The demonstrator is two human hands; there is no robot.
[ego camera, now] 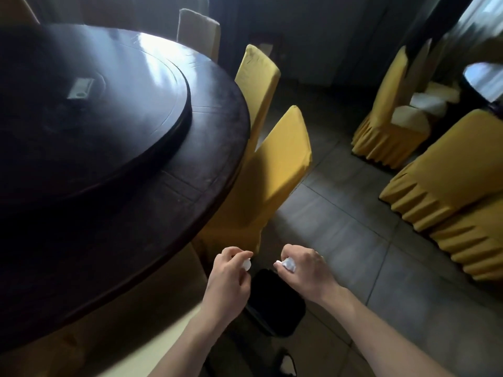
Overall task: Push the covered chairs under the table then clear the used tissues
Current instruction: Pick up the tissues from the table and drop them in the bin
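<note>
My left hand (231, 276) is closed on a small crumpled white tissue (247, 264). My right hand (307, 270) grips a second white tissue (288, 264). Both hands hover just above a black waste bin (275, 303) on the floor. A round dark wooden table (212, 148) with a raised turntable fills the left. Two yellow covered chairs, the near one (275, 170) and the far one (258, 77), stand with their seats tucked under the table's right edge. A pale covered chair (198, 31) stands at the far side.
More yellow covered chairs with pleated skirts stand at the right (451, 191) and back right (386, 126), with folded white cloths (419, 107) on one seat. Grey floor tiles (345, 208) lie between them and the table. A cream covered chair seat (152, 308) sits below the table edge by my left arm.
</note>
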